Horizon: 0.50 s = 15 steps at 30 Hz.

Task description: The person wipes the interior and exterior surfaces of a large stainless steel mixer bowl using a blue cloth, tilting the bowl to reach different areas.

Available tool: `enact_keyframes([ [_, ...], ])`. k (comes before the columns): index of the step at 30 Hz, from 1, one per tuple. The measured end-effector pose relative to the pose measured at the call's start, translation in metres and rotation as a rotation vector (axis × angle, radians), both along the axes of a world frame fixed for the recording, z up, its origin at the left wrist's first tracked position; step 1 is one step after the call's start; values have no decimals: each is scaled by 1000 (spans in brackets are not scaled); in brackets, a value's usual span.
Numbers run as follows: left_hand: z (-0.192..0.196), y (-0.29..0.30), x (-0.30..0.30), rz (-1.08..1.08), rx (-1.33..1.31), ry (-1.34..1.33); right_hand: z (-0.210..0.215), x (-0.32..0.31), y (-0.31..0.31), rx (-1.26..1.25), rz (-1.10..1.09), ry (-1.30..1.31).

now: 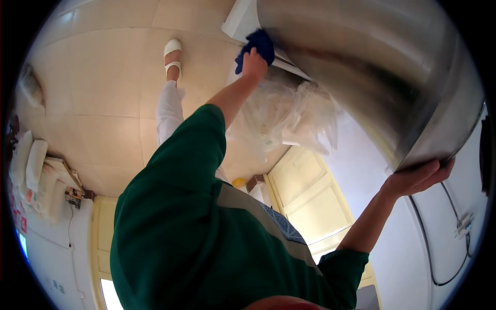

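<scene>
A big stainless steel basin (372, 67) fills the upper right, tilted with its outside toward me. My left hand (253, 64) presses a blue cloth (260, 46) against the basin's outer wall near its bottom. My right hand (419, 176) grips the basin's rim at the right, fingers curled under the edge. Both arms reach out from my green short-sleeved shirt (206, 243).
Crumpled clear plastic bags (289, 116) lie under the basin. Beige floor tiles (103, 77) spread at upper left, with my white trouser leg and white sandal (173, 57). A cream door (305, 191), a white wall with cables (439, 243) and hanging cloths (31, 165) surround me.
</scene>
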State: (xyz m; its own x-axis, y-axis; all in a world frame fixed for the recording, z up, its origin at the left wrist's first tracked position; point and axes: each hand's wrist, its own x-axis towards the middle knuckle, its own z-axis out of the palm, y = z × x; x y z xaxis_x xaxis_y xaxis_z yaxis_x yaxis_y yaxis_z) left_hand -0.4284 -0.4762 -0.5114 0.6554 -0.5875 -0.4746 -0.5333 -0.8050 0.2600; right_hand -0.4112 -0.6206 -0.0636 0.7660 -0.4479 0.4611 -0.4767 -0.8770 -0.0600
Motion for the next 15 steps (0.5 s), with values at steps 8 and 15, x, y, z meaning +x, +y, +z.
enact_keyframes([
  [8, -3, 75, 55, -406, -197, -302, 4, 0, 0, 14, -17, 6],
  [15, 0, 85, 88, -74, -83, -144, 6, -2, 1, 37, -49, -1],
])
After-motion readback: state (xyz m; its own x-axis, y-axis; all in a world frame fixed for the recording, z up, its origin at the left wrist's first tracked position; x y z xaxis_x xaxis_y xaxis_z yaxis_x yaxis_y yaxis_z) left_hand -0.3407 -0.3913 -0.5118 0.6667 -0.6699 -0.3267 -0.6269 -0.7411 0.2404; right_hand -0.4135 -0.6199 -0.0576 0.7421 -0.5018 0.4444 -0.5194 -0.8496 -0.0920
